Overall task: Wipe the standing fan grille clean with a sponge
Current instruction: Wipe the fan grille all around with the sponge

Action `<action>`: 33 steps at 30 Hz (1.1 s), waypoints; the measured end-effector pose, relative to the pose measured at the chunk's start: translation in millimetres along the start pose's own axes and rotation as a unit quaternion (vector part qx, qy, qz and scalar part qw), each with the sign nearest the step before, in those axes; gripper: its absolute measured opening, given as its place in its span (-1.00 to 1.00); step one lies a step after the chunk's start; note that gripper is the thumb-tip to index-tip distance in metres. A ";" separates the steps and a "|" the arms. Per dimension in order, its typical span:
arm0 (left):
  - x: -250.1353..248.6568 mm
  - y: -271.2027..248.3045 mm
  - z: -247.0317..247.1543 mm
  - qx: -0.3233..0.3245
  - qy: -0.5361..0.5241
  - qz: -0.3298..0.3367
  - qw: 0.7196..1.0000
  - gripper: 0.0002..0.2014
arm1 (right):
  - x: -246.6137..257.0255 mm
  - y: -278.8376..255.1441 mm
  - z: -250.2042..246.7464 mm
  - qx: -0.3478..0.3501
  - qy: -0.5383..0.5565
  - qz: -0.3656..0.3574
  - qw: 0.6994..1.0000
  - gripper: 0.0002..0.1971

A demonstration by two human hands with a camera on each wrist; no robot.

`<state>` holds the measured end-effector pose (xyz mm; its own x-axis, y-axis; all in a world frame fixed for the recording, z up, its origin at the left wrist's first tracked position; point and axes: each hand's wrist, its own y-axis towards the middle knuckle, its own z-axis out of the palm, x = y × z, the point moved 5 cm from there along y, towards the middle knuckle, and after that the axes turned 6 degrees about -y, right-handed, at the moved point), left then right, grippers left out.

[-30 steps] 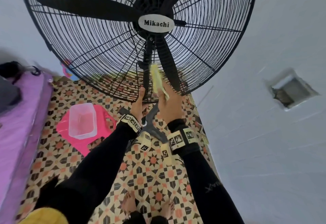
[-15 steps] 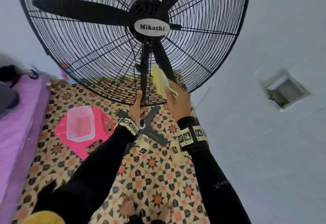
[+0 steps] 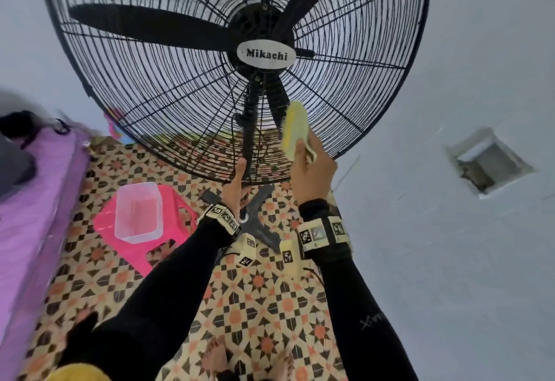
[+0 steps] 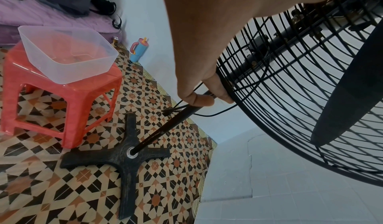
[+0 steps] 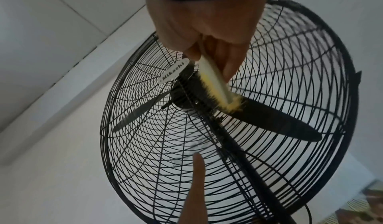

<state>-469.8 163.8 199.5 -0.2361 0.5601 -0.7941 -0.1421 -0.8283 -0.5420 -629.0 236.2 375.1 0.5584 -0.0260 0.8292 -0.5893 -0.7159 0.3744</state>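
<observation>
A big black standing fan fills the upper part of the head view, its wire grille round a white "Mikachi" badge. My right hand grips a yellow sponge and holds it against the lower right of the grille; the sponge lies just below the hub. My left hand holds the bottom rim of the grille, with its thumb up against the wires. In the left wrist view the left hand has its fingers curled at the rim, just in front of the black pole.
A pink plastic stool with a clear tub on it stands left of the fan's cross-shaped base on the patterned floor. A purple mattress lies far left. A white wall is close on the right. My bare feet show below.
My right hand has carried the sponge to the right along the lower grille, away from the pole. The left hand has stayed on the bottom rim. The camera has tilted, so the fan sits lower.
</observation>
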 end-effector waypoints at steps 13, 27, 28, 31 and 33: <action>-6.1 -2.7 1.0 -0.013 -0.001 -0.021 1.000 0.18 | -7.3 4.4 14.4 0.077 0.069 0.044 0.994 -0.62; -2.5 -4.0 0.0 -0.019 0.011 -0.007 1.000 0.46 | -1.6 16.8 -1.0 0.144 0.007 -0.017 0.989 -0.63; -4.1 -6.6 -0.4 -0.019 0.009 -0.005 1.000 0.44 | -7.1 19.3 -6.6 0.133 0.015 0.006 0.991 -0.63; -4.1 -4.9 -0.8 -0.022 0.001 -0.020 1.000 0.31 | -4.6 25.1 -21.0 0.114 0.069 0.038 0.990 -0.66; -0.7 -3.0 -1.8 -0.025 -0.008 -0.022 0.999 0.19 | 13.0 29.4 -19.4 0.146 0.113 0.042 0.982 -0.68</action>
<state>-467.5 165.9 201.2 -0.2455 0.5949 -0.7654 -0.1039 -0.8012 -0.5893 -650.4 228.4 405.0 0.3523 0.0378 0.9351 -0.4175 -0.8879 0.1932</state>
